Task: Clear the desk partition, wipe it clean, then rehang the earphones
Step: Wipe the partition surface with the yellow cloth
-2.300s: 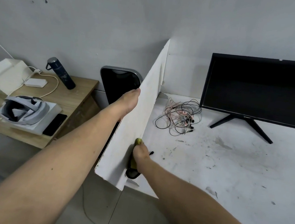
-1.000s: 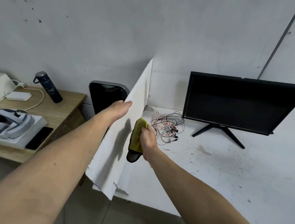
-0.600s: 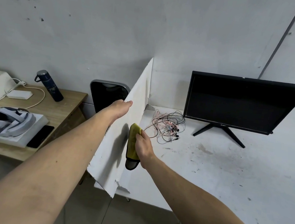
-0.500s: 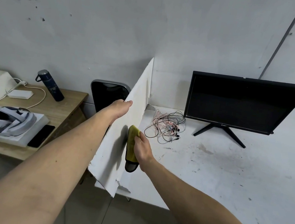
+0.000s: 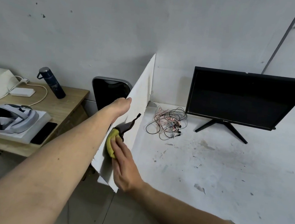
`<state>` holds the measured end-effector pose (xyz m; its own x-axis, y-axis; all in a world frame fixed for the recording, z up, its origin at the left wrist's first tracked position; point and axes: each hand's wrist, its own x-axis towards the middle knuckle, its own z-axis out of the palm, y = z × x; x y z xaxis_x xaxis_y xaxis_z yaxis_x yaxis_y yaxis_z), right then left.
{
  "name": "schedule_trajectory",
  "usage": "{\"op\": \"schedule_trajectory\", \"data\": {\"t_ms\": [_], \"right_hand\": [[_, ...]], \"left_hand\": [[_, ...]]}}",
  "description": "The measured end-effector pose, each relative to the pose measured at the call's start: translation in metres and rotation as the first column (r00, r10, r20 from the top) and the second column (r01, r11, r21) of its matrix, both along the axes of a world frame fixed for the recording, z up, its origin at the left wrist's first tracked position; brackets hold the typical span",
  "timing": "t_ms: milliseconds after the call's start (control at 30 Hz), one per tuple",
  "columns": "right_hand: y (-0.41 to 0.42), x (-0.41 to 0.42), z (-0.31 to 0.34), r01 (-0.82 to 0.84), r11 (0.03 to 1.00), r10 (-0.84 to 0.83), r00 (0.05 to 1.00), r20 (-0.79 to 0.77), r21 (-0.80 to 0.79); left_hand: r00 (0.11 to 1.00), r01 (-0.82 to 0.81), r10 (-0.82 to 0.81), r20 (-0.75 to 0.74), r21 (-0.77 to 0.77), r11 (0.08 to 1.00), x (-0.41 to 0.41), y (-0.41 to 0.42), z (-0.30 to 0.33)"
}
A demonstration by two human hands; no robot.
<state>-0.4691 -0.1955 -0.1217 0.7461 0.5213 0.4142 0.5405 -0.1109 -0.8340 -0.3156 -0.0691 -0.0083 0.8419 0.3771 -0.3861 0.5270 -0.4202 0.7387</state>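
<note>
My right hand (image 5: 125, 166), fingers straight, presses the yellow cloth (image 5: 111, 142) against the partition (image 5: 140, 100); my left hand (image 5: 120, 106) seemingly grips its top edge. Pushing hard could tip it toward the earphones (image 5: 167, 122) lying on the table (image 5: 218, 176).

White partition (image 5: 140, 100): thin board standing upright along the left edge of the white desk (image 5: 227, 177), near bottom corner chipped; yellow cloth (image 5: 111, 142), dark on its reverse, pressed flat against the partition's inner face; earphones (image 5: 167, 123): tangled pink and black wires lying on the desk, near the partition's far end.
</note>
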Motion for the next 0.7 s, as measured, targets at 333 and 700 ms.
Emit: {"op": "schedule_trajectory", "data": {"t_ms": [333,700], "right_hand": [[-0.025,-0.013,-0.044,-0.162,0.959,0.206,0.962,0.179,-0.233],[-0.067,0.063,-0.049,0.484,0.863,-0.477,0.681,-0.556,-0.147]], "left_hand": [[1.000,0.015,-0.015,0.000,-0.028,0.999,0.001,-0.001,-0.001],[1.000,0.010,-0.010,-0.009,-0.007,1.000,-0.003,-0.002,0.006]]}}
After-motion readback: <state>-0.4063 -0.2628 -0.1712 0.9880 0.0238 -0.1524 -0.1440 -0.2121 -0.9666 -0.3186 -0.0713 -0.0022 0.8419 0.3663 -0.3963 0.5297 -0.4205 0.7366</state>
